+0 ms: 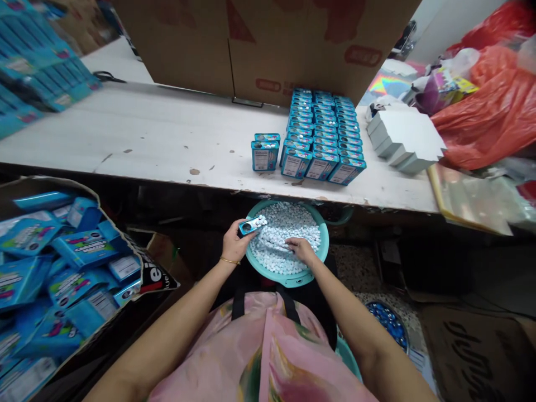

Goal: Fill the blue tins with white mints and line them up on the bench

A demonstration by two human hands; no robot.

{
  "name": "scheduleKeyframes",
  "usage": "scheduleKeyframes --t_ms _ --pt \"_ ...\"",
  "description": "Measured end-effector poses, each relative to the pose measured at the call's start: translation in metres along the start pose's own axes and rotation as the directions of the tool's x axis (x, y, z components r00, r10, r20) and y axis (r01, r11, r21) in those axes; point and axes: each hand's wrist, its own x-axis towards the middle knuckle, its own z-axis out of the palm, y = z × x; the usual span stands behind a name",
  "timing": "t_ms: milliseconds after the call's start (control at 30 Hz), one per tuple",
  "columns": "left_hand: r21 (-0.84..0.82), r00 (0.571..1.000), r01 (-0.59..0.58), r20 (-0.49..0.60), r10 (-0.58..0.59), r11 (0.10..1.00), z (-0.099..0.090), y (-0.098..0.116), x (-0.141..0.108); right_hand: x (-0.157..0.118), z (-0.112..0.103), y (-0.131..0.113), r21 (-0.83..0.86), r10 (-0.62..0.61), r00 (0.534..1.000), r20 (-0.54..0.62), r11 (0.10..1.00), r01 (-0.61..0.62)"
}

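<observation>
My left hand (233, 243) grips a small blue box (247, 227) with a dark round opening in its top, holding it over the left rim of a turquoise basin (324, 243). Several white pellets rest at the box's right end. Similar small white pellets (288, 214) fill the basin, which sits at my lap. Over the pellets, my right hand (301, 249) has its fingers pinched together. A thin pale edge shows by its fingertips, but I cannot make out what it belongs to.
Rows of blue boxes (322, 139) stand on the white table (167, 134), with two boxes (265, 155) beside them. Behind is a large cardboard box (268, 50). A carton of blue packs (84, 248) is at left. White cartons (404, 137) and red plastic bags (494, 106) lie right.
</observation>
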Motion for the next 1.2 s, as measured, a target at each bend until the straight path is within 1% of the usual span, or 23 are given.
scheduleKeyframes --t_ms 100,167,233,300,367,467,533,600,700,800,933,1000,1033,1100,1200 --pt "-0.006 1.0 -0.005 -0.011 0.005 1.0 0.002 -0.003 0.002 -0.017 -0.025 -0.012 0.015 -0.025 0.999 0.038 1.0 0.025" --pt "0.002 1.0 -0.008 0.0 0.008 1.0 0.007 -0.005 0.002 -0.029 -0.044 -0.029 -0.024 -0.068 0.996 0.051 0.997 0.069" --pt "0.023 1.0 -0.02 0.023 0.02 1.0 0.014 -0.005 -0.001 -0.04 -0.061 -0.052 -0.132 -0.118 0.992 0.046 0.984 0.123" --pt "0.046 0.997 -0.05 0.064 0.047 0.998 0.021 -0.004 -0.005 -0.049 -0.073 -0.08 -0.298 -0.158 0.986 0.061 0.94 0.169" --pt "0.071 0.99 -0.093 0.112 0.084 0.993 0.027 -0.002 -0.009 -0.057 -0.078 -0.108 -0.505 -0.15 0.983 0.104 0.844 0.182" --pt "0.12 0.977 -0.149 0.169 0.128 0.981 0.033 0.0 -0.015 -0.065 -0.075 -0.144 -0.77 -0.071 0.987 0.145 0.618 0.157" --pt "0.155 0.974 -0.16 0.184 0.13 0.975 0.035 0.0 -0.016 -0.069 -0.07 -0.161 -0.853 -0.043 0.989 0.144 0.501 0.146" --pt "0.177 0.974 -0.159 0.189 0.125 0.971 0.035 -0.001 -0.017 -0.072 -0.066 -0.171 -0.881 -0.05 0.988 0.146 0.448 0.153" --pt "0.186 0.976 -0.155 0.184 0.12 0.97 0.035 -0.003 -0.017 -0.075 -0.062 -0.177 -0.893 -0.063 0.986 0.151 0.419 0.164" --pt "0.171 0.974 -0.166 0.181 0.135 0.971 0.034 -0.002 -0.016 -0.078 -0.065 -0.178 -0.902 -0.054 0.986 0.16 0.398 0.168" --pt "0.126 0.97 -0.182 0.184 0.157 0.975 0.032 -0.002 -0.016 -0.085 -0.077 -0.172 -0.901 -0.033 0.987 0.159 0.403 0.159" --pt "0.135 0.97 -0.194 0.172 0.17 0.972 0.029 0.0 -0.016 -0.089 -0.085 -0.165 -0.896 -0.039 0.992 0.121 0.426 0.126" --pt "0.151 0.966 -0.22 0.173 0.193 0.964 0.028 0.002 -0.016 -0.091 -0.088 -0.161 -0.894 -0.042 0.995 0.092 0.436 0.101" --pt "0.207 0.94 -0.309 0.212 0.265 0.928 0.024 0.01 -0.017 -0.093 -0.092 -0.153 -0.892 -0.036 0.999 0.034 0.45 0.047" --pt "0.335 0.894 -0.428 0.295 0.339 0.839 0.021 0.024 -0.017 -0.094 -0.089 -0.142 -0.895 -0.027 1.0 0.011 0.446 0.022"
